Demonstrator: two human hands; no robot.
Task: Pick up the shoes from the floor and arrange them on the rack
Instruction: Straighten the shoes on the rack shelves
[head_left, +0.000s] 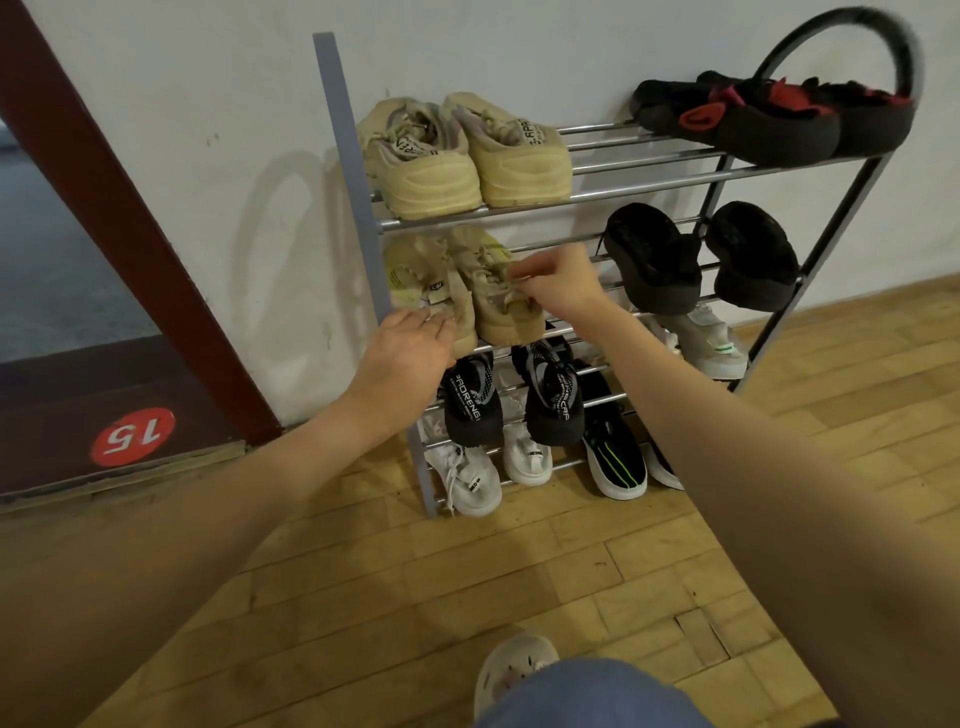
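your shoe rack (618, 189) stands against the white wall, and everything here sits relative to it. both your hands are at its second tier from the top, left end, where a pair of beige knit sneakers (457, 283) rests on the rails. your left hand (413, 343) lies at the heel of the left sneaker of that pair, fingers stretched forward and only loosely bent, touching the shoe; you do not appear to be gripping it. your right hand (558, 280) is at the right sneaker, fingers curled, pinching the material near its tongue or collar. on the rack's top tier, directly above your hands, sits a pair of chunky cream sneakers (462, 161), and at the top tier's right end a pair of black and red shoes (769, 117). to the right on the second tier lie two black slippers (701, 257), tilted with soles showing. below your hands, on the third tier, is a pair of black strap sandals (511, 400), with a pale grey sneaker (714, 338) at that tier's right end. on the lowest tier sit white sandals (491, 467) and a black sneaker with green stripes (615, 460). the rack stands on a wooden floor (467, 597).
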